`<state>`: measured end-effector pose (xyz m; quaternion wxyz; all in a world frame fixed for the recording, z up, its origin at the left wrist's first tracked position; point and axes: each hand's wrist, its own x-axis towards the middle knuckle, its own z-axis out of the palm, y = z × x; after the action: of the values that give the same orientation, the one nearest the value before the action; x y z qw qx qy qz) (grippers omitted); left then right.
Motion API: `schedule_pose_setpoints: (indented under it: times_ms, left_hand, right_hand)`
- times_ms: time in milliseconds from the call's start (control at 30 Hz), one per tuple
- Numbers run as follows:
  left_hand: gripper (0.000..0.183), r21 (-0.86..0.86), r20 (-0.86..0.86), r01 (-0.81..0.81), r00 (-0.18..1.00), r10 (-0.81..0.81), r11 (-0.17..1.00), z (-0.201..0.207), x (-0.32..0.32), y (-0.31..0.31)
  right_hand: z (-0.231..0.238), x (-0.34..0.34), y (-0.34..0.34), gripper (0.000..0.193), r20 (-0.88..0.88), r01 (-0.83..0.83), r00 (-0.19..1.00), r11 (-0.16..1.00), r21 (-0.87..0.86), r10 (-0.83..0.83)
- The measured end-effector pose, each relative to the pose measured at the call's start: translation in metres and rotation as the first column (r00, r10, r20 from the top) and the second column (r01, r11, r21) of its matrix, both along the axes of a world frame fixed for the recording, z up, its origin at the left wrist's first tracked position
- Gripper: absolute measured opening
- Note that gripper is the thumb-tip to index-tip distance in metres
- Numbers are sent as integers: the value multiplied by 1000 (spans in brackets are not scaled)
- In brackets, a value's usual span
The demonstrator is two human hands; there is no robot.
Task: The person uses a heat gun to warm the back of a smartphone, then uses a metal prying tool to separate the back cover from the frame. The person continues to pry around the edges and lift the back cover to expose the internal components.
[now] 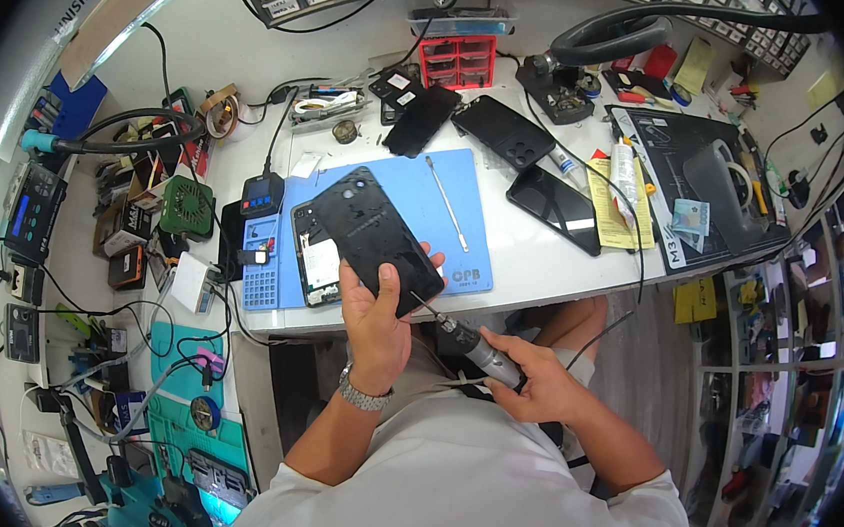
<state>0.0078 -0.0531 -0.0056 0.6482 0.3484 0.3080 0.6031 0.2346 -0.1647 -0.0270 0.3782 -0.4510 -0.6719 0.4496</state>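
Observation:
My left hand (376, 325) grips a black phone back cover (370, 221) by its lower edge, thumb on top, tilted above the blue mat (475, 173). In my right hand (544, 383) is a grey and black rotary tool (475, 348), its thin bit reaching the cover's lower corner; whether it touches is too small to tell. Beneath the cover lies an opened phone (319, 273) with a white patch inside, partly hidden. A thin metal pry tool (447, 206) rests on the mat to the right.
Several dark phones, one with a camera bump (504, 132) and one glossy (554, 210), lie right of the mat. A small dark device (262, 194) stands at its left. Behind are red drawers (457, 61). A black cord (629, 312) hangs over the table edge.

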Motion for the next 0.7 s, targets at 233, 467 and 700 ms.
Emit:
schedule_pose_setpoints:
  times_ms: [233,467,700]
  left_hand:
    - [43,-88,-196,120,971,-135,989,-9,-16,0]
    - [48,-131,-288,368,874,-391,920,0,-33,-4]
    - [74,-193,-377,619,669,-640,761,-2,-52,-1]
  right_hand:
    - [2,11,9,72,-16,101,995,986,136,-100]
    - [3,13,14,71,-110,198,976,977,77,-189]
    - [21,7,31,62,-205,388,874,888,-248,-440]
